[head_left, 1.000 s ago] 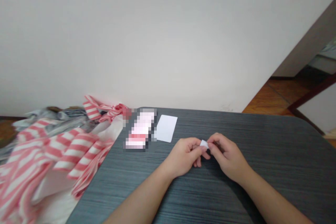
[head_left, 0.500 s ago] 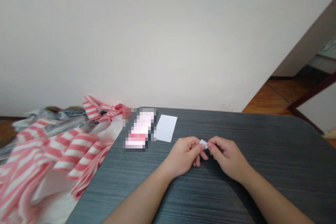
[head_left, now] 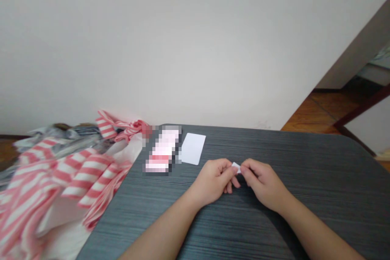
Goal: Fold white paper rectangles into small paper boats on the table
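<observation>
Hardly anything has moved in the last second; both hands sit in the same spot, the right hand's fingers just curled down a touch tighter. Taking the white card [head_left: 193, 148] as my landmark: the left hand [head_left: 213, 180] is just in front of it and slightly right; the right hand [head_left: 263, 183] is further right, well apart from the card. Both are pinched narrow on one tiny white scrap [head_left: 236, 166], held between the two sets of fingertips just above the table [head_left: 319, 178]; it sits right of the left hand and left of the right, about equally near both. Its long axis I can't tell, too small and mostly covered. Left of the card lies a blurred-out pink thing [head_left: 161, 150]; further left, off the table edge, a heap of red-striped cloth [head_left: 61, 174].
</observation>
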{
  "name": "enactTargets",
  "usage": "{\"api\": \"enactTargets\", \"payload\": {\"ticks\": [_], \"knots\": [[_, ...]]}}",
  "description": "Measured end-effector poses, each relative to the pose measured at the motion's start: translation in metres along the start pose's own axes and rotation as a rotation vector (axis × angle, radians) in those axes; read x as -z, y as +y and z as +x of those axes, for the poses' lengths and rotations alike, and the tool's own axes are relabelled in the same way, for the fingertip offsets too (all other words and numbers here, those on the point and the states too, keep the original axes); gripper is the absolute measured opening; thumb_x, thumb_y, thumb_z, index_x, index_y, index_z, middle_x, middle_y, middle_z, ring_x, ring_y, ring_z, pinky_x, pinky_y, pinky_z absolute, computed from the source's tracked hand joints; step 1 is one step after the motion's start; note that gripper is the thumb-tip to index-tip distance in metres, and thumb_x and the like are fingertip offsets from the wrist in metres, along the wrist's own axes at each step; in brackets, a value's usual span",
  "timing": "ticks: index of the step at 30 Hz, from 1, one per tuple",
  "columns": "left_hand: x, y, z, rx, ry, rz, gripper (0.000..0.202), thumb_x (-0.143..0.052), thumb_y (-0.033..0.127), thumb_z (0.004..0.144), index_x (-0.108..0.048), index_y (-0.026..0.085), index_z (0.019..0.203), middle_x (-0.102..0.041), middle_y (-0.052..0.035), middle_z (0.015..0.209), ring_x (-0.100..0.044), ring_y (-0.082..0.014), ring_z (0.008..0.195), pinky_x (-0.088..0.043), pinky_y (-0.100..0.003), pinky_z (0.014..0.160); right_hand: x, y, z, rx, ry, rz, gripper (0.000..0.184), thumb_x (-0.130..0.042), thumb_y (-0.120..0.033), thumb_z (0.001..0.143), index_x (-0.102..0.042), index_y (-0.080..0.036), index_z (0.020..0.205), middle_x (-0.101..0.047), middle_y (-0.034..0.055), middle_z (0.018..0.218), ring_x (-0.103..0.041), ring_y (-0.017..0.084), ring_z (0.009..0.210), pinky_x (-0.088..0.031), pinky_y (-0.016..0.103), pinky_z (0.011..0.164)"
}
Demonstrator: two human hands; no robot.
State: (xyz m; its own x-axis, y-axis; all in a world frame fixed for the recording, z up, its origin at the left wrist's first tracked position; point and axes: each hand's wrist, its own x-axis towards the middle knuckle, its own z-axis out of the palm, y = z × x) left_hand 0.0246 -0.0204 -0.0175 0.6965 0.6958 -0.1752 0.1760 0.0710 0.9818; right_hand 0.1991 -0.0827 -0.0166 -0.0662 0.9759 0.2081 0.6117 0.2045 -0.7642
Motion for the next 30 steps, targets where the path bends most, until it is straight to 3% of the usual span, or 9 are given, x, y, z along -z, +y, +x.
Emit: {"api": "enactTargets", "payload": {"ticks": [7, 24, 30], "knots": [[0.0, -0.0017, 0.0, 0.003, 0.02, 0.008, 0.04, -0.051, 0.049, 0.091, -0.059, 0.015, 0.072, -0.066, -0.002, 0.063, -0.053, -0.0091, 0.048, -0.04, -0.02, 0.048, 0.0011, -0.0005, -0.0007, -0.039, -0.021, 0.036, 0.028, -0.045, -0.025, 0.096, -0.06, -0.019, 0.073, -0.055, -0.0025, 0.06, -0.051, 0.013, 0.056, -0.038, 0.024, 0.055], [-0.0009, -0.0027, -0.0007, -0.022, 0.027, 0.065, 0.041, -0.047, 0.046, 0.094, -0.057, 0.015, 0.07, -0.062, -0.0005, 0.059, -0.052, -0.0091, 0.048, -0.04, -0.019, 0.048, -0.0011, -0.0027, -0.0001, -0.13, -0.06, 0.082, 0.03, -0.047, -0.025, 0.095, -0.052, -0.019, 0.065, -0.051, -0.0037, 0.058, -0.046, 0.012, 0.055, -0.035, 0.023, 0.054], [-0.0005, 0.0006, -0.001, -0.038, 0.025, 0.079, 0.041, -0.047, 0.045, 0.094, -0.058, 0.015, 0.069, -0.061, 0.0, 0.058, -0.052, -0.0087, 0.048, -0.04, -0.019, 0.049, 0.0, -0.0055, 0.0004, -0.116, -0.101, 0.097, 0.029, -0.049, -0.025, 0.095, -0.059, -0.018, 0.07, -0.053, -0.0028, 0.061, -0.048, 0.012, 0.057, -0.036, 0.024, 0.056]]}}
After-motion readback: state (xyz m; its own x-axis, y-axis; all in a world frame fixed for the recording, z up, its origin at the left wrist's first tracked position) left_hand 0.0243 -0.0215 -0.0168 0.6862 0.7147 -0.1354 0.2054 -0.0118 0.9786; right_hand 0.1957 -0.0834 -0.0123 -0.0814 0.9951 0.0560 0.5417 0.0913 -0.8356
